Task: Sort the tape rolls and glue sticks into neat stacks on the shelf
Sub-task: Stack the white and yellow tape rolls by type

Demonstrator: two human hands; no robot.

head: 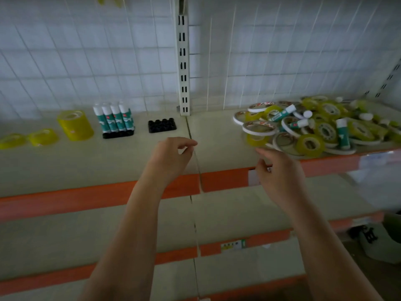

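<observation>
Cream shelf [65, 161] with orange edge, white wire grid behind — both hands empty.
Left hand [171, 157] and right hand [280, 172] hover, fingers loosely curled. Mixed heap of tape rolls and glue sticks [314, 127] at two o'clock; upright glue sticks [114, 118], empty black holder [162, 125] and yellow tape stack [74, 124] at ten o'clock.

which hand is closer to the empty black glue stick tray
Left. The left hand hovers just in front of and slightly right of the empty black tray. The right hand is far to the tray's right, by the mixed pile.
</observation>
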